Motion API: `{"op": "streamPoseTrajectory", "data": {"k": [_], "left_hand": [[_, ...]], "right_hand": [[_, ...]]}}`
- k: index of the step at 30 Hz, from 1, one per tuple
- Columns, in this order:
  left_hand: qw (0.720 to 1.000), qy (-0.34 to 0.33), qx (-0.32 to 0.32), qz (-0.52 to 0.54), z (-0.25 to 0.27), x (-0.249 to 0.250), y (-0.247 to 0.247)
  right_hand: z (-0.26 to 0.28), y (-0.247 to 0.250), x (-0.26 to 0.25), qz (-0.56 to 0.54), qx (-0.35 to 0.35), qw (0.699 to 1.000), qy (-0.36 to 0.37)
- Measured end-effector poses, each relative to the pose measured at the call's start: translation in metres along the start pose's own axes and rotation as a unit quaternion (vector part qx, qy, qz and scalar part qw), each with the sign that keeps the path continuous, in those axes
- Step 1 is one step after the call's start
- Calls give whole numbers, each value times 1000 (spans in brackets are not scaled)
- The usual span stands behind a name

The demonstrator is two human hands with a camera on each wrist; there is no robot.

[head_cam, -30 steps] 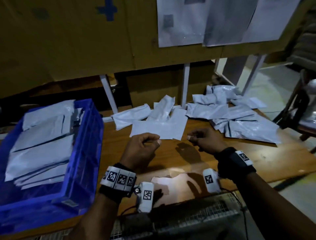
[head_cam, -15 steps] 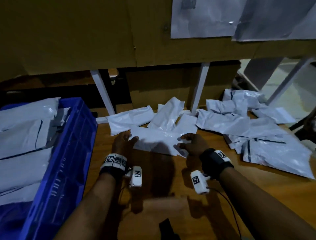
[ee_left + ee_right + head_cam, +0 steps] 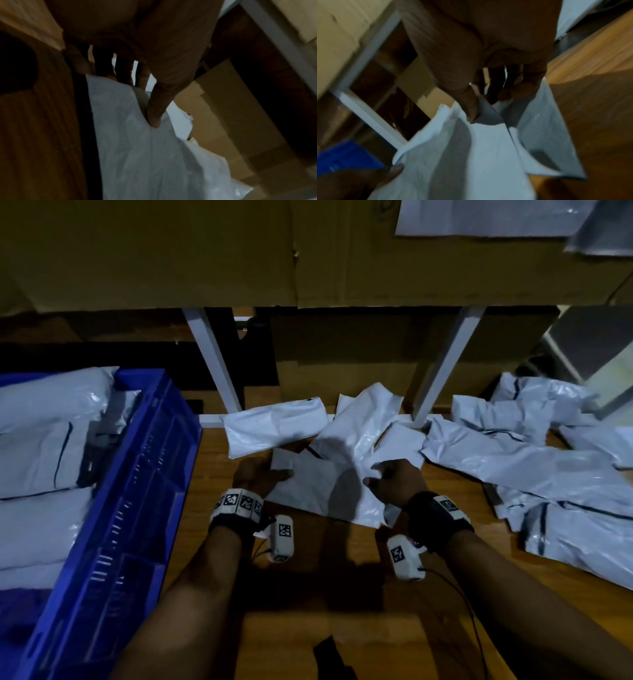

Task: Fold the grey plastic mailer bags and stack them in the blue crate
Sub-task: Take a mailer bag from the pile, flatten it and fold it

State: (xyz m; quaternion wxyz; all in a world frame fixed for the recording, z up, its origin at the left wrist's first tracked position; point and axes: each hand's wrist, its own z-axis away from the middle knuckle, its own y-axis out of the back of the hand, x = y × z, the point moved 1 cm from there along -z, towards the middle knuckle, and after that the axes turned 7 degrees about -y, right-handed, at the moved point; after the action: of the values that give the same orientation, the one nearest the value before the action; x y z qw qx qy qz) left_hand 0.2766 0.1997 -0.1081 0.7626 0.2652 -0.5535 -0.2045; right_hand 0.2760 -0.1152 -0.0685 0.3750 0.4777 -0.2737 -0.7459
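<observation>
Left hand (image 3: pixel 258 479) and right hand (image 3: pixel 394 479), each pinching one side edge of a single grey mailer bag (image 3: pixel 329 484) lying on the tabletop (image 3: pixel 342 594). In the left wrist view the thumb (image 3: pixel 155 108) presses the film from above with the fingers beneath it; in the right wrist view the thumb (image 3: pixel 469 106) and curled fingers nip a lifted edge, so both hands are closed on the same bag. The bag lies at centre, still unfolded and partly crumpled, its far end overlapping other loose bags (image 3: pixel 274 429) toward 12 o'clock.

Step in hand, as judged: taking up one bag from the loose supply, before the first fold. The next move calls for drawing it flat and clear of its neighbours, then bringing one edge over to meet the other evenly; thin, slippery film is likely to slide or trap air.

At 9 o'clock, the blue crate (image 3: pixel 144 508) already holds a stack of folded bags (image 3: pixel 37 460). At 3 o'clock, a heap of unfolded bags (image 3: pixel 548 474) awaits.
</observation>
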Motion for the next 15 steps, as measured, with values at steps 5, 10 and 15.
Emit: {"op": "streamPoseTrajectory", "data": {"k": [5,10,15], "left_hand": [[984,1,58,169,89,6,7],[958,-17,-5,286,215,21,-14],[966,0,1,259,315,5,-72]], "right_hand": [[61,25,36,-258,-36,964,48],[142,35,102,-289,-35,953,80],[203,18,173,-206,-15,975,84]]}}
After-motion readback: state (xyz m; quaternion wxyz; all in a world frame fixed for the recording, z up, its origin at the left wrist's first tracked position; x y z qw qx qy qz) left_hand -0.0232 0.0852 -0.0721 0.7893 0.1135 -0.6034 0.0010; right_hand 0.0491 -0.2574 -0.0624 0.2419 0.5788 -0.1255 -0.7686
